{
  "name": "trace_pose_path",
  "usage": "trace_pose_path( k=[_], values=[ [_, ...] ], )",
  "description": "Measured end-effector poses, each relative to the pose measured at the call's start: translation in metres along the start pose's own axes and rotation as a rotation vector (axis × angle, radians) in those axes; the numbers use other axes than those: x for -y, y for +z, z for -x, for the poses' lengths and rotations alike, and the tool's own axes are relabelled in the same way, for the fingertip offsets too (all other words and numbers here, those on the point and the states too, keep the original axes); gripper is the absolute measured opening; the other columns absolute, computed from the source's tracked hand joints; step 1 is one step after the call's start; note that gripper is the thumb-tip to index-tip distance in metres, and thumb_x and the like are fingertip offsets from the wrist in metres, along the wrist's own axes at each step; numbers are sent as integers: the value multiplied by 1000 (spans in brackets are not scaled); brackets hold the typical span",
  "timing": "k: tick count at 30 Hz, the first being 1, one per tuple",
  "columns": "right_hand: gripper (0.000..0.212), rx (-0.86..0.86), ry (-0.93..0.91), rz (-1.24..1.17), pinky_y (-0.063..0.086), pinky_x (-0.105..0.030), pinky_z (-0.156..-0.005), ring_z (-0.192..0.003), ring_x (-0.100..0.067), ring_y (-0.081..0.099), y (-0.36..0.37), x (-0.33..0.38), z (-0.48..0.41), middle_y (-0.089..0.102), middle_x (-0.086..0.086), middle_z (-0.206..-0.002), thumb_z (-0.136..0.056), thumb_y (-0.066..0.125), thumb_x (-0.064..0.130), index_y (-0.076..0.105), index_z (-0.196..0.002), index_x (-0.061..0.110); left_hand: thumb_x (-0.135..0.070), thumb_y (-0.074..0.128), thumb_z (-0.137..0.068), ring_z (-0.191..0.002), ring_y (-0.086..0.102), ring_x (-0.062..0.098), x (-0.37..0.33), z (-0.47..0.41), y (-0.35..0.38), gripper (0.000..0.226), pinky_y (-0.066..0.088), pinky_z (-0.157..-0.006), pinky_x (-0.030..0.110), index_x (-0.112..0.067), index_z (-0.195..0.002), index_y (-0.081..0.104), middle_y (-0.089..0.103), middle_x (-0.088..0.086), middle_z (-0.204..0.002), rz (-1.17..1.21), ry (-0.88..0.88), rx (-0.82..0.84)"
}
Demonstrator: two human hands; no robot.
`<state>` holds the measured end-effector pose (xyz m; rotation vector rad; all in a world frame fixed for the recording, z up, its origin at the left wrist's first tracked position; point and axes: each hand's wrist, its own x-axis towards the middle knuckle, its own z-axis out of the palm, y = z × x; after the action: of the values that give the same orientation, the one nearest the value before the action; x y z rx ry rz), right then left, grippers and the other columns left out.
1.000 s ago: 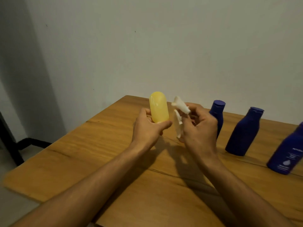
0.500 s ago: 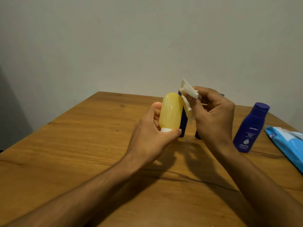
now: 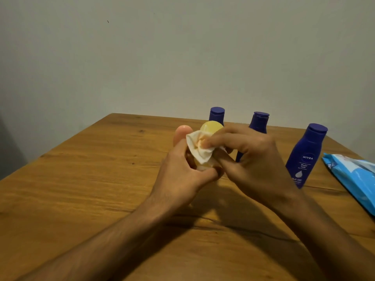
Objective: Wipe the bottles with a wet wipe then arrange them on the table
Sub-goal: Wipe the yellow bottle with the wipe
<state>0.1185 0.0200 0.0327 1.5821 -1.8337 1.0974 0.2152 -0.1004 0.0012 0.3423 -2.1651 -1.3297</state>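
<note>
- The person's left hand is gripping the small yellow translucent plastic bottle above the brown wooden tabletop. Its fingers are curling round the bottle's lower end and the thumb is standing up along the bottle's left side.
- The right hand is coming in from the right, level with the left and touching it. Its fingers are bending over a crumpled white wet wipe and pressing it against the bottle's near face.
- The yellow bottle is being held off the tabletop, between the two hands. Its long axis is running up and away from the person, with the rounded end on top and showing just above the wipe.
- Judging from this, the next strokes are going to run along that axis, from the covered middle towards the bare rounded end, with the left hand turning the bottle to bring round its hidden far side.
- On the right, a dark blue plastic lotion bottle with a white label is standing upright, just beside a light blue soft pack of wipes.
- Farther back, two more dark blue bottles are standing upright, partly hidden behind the hands.
</note>
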Motion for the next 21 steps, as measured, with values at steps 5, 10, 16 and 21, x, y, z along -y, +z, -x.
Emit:
trace_pose_path(
  k=[5,10,16,21],
  values=[
    [20,-100,52,86,53,-19,-72,-87,-7,60,1,-6,-4,67,-3,-98,-81,70,8,69,-101,10,-28,87,-71,-77,64,14,2,2,3,47,57,-68,33,-25,-107,58,67,2,-90,-40,1,-29],
    [22,119,-6,-22,49,-13,-77,-88,-2,60,3,0,0,68,3,-97,-78,71,7,71,-98,14,-23,83,-74,-90,64,3,3,3,3,53,54,-78,25,-27,-119,56,66,-9,-101,-57,34,13],
    [21,-77,140,-9,47,-9,-74,-87,2,60,7,-8,-1,68,3,-98,-79,71,8,69,-99,15,-27,83,-74,-81,63,1,5,4,4,45,52,-67,19,-28,-109,55,64,-8,-93,-107,2,-1],
    [21,180,-4,-112,47,-12,-80,-93,0,60,4,5,5,70,6,-95,-77,73,8,71,-96,15,-25,73,-80,-77,63,4,3,4,3,28,48,-65,20,-22,-104,59,64,-7,-89,-42,36,4]
  ],
)
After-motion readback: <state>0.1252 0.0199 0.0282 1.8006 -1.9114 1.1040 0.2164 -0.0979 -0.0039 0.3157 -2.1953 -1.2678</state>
